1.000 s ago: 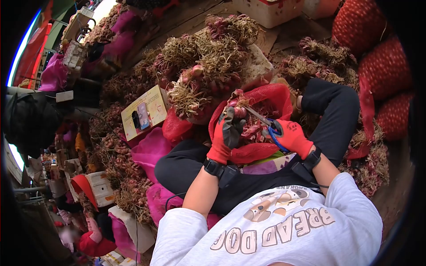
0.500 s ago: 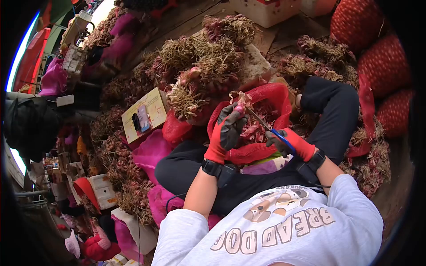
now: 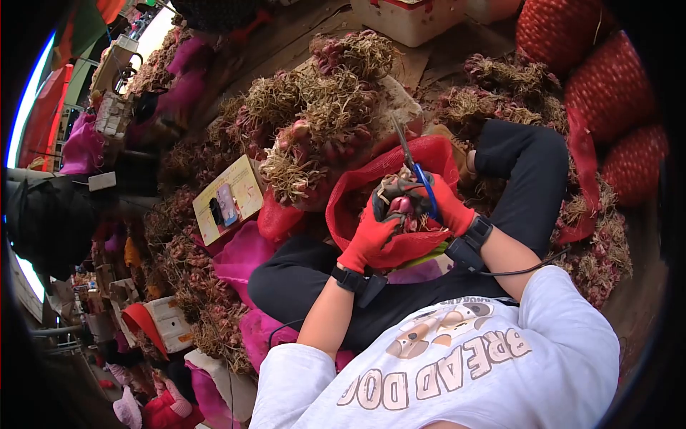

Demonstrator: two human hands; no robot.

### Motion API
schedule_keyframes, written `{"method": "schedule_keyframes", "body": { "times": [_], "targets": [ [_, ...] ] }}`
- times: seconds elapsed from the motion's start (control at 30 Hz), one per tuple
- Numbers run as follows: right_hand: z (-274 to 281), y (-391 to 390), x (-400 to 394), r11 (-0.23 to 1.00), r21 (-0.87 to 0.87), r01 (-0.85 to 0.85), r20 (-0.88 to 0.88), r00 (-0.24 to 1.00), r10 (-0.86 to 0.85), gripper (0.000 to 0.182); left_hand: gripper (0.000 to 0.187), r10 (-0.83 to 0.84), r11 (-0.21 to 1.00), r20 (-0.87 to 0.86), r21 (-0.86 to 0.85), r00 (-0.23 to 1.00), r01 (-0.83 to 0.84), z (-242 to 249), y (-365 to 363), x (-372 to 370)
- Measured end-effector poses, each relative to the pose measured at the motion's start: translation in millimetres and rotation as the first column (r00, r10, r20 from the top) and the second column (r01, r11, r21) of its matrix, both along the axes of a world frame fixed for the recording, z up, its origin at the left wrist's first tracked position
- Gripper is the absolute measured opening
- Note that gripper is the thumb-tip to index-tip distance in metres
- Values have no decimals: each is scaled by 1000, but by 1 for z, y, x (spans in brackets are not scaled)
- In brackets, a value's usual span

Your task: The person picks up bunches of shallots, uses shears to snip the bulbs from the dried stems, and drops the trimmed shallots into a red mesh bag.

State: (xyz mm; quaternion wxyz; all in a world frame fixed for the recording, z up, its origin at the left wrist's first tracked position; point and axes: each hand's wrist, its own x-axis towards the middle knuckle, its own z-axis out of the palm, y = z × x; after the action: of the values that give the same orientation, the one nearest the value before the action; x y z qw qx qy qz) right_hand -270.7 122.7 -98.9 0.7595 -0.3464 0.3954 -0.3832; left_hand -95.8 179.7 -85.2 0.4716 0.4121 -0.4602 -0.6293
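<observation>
My left hand [image 3: 373, 227], in a red and dark-grey glove, is closed around a pink shallot [image 3: 401, 205] with dry, papery tops. Beside it my right hand [image 3: 449, 204], gloved alike, grips blue-handled scissors [image 3: 423, 184], whose blades point up and away from me. The right fingers meet the left at the shallot, and exactly what they touch is partly hidden. Both hands are over the mouth of a red mesh bag [image 3: 339, 204] between my legs. Shallots and loose skins inside it are mostly covered by the hands.
Bunches of dried shallots [image 3: 314, 100] are heaped just beyond the bag. A phone [image 3: 227, 204] lies on a yellowish box [image 3: 246, 187] to the left. Full red mesh sacks [image 3: 607, 89] stand at right. A person in red [image 3: 168, 407] is at lower left.
My right hand has moved up to meet the left, and the scissors have swung upright, away from the shallot. My left hand has come down slightly over the bag.
</observation>
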Motion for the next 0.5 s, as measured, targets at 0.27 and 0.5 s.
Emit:
{"method": "schedule_keyframes", "body": {
  "times": [0.27,0.5],
  "targets": [
    [-15,4,6,973,-230,16,-173,983,-57,22,45,94,911,-372,406,923,71,-7,-4,-6],
    [17,-1,6,901,-330,-282,-503,860,85,22,59,113,981,379,106,918,-164,-10,8,-4]
  ]
}}
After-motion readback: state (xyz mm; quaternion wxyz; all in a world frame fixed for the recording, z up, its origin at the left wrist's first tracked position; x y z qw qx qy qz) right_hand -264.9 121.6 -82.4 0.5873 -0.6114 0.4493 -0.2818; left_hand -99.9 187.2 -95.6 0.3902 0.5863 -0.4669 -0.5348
